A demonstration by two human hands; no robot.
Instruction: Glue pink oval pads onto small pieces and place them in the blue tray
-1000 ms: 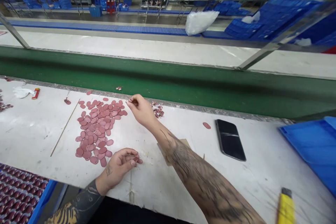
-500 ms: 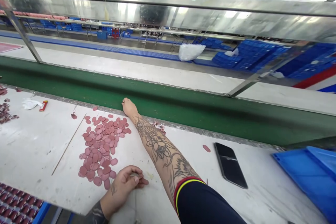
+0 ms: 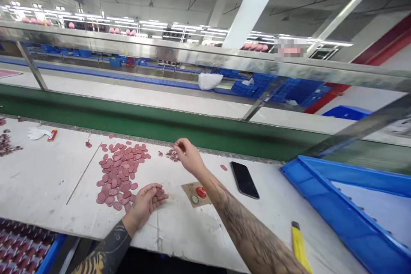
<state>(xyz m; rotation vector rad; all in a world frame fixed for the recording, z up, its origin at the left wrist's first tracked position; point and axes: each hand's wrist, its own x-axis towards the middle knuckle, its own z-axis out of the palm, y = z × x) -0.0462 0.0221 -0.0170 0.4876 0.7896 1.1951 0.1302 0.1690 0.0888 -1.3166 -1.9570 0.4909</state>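
Right hand [image 3: 189,156] pinched together by bits [image 3: 172,154], contents unclear; left hand [image 3: 144,204] half-curled beside discs [image 3: 119,170], can't tell if gripping.

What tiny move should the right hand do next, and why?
Perhaps lower the right hand gently toward the small pile of reddish bits: it is right beside them, while the left hand is curled palm-up near the pink ovals. Whether the right hand holds something is too small to tell.
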